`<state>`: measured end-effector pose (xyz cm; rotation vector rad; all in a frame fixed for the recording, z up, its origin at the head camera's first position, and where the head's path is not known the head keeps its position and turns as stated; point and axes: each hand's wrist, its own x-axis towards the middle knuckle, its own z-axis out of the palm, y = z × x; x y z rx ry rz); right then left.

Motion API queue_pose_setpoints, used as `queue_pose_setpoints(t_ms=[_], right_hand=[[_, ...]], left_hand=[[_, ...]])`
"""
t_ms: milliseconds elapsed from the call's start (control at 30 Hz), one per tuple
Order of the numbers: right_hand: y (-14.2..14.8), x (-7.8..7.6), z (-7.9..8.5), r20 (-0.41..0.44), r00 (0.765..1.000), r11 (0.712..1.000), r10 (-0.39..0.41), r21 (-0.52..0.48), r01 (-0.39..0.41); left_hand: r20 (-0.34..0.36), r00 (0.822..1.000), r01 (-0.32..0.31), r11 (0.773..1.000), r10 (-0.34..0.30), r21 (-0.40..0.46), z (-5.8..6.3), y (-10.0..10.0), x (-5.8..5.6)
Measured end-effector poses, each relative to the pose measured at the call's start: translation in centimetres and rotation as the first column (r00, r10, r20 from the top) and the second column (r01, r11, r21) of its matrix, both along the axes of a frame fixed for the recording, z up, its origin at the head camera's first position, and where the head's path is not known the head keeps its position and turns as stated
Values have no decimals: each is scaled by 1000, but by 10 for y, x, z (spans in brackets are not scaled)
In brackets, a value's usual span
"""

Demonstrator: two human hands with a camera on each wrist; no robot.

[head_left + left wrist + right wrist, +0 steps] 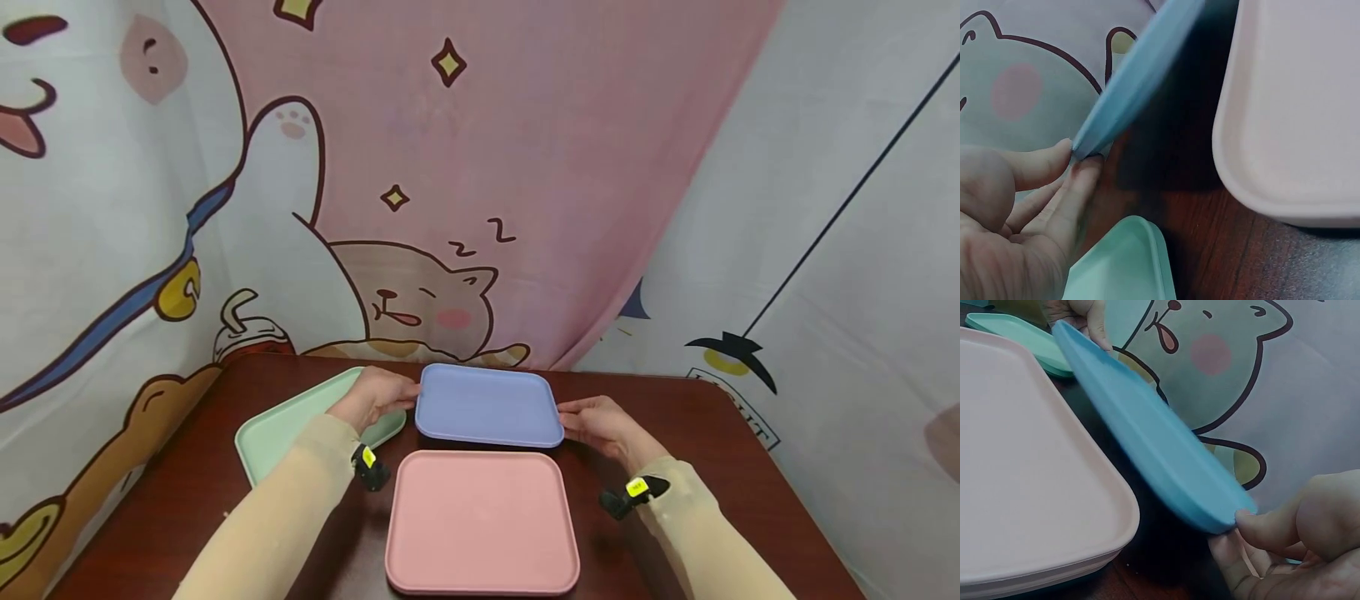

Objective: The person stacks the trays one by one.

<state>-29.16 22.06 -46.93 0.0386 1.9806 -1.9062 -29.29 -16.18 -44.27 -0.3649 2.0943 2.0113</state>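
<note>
A blue tray (pixel 489 405) is held between the two hands above the back of the table, with a dark shadow under it. The left hand (pixel 377 395) pinches its left edge, thumb above and fingers below, as the left wrist view shows. At the opposite end the right hand (pixel 1297 537) grips the edge between thumb and fingers. In both wrist views the blue tray appears tilted. In front of it lies a pink tray (pixel 483 523). Partly hidden by the left hand and forearm, a green tray (pixel 288 421) lies at an angle on the left.
The trays are on a dark reddish-brown wooden table (pixel 645 387). Behind it hangs a cloth backdrop (pixel 540 167) with cartoon animals, close to the table's back edge. In the right wrist view the pink tray looks thick, with layered rims at its side.
</note>
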Motion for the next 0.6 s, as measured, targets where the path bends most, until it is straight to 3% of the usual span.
queue_pose_setpoints(t_ms=[300, 600], right_hand=[[3, 7, 3, 2, 1000, 1000, 19, -17, -19], [3, 18, 18, -22, 999, 999, 37, 0, -37]], left_hand=[[-5, 1000, 27, 999, -27, 29, 1, 2, 5], [-21, 996, 85, 995, -84, 53, 0, -5, 16]])
